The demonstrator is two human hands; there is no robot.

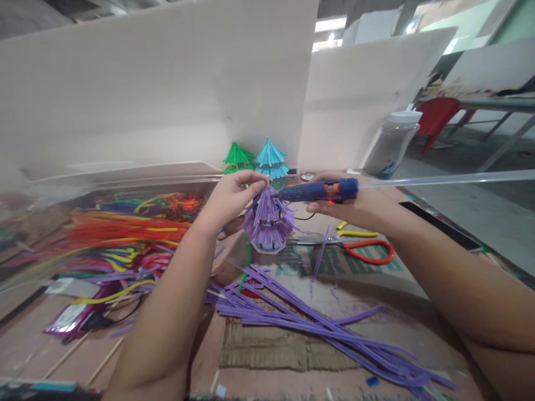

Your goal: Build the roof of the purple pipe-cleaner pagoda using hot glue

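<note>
Nearest, 2 thin wooden sticks (pixel 67 355) lie at the lower left, and loose purple strips (pixel 334 329) spread across the printed cardboard (pixel 288 348). A shiny purple packet (pixel 69 317) sits left of the left forearm, beside a heap of coloured strips (pixel 129 228), mostly orange. Farther in, red-handled scissors (pixel 348 245) lie beside a yellow-handled tool (pixel 357 233).

Just beyond their blades, the purple tiered model (pixel 270 217) stands upright between the hands, 2 fringed roofs showing. The left hand (pixel 238 197) has its thumb and forefinger clamped on the peak. The right hand (pixel 349 210) has its fingers wrapped around a blue glue gun (pixel 305 192), nozzle at the upper roof; whether it touches, I cannot tell. A dark phone (pixel 441 227) lies near the right forearm.

Behind stand green (pixel 237 156) and turquoise models (pixel 271 153), a clear bottle (pixel 390 145), white panels (pixel 167 94) and, farthest, a red chair (pixel 437 120).
</note>
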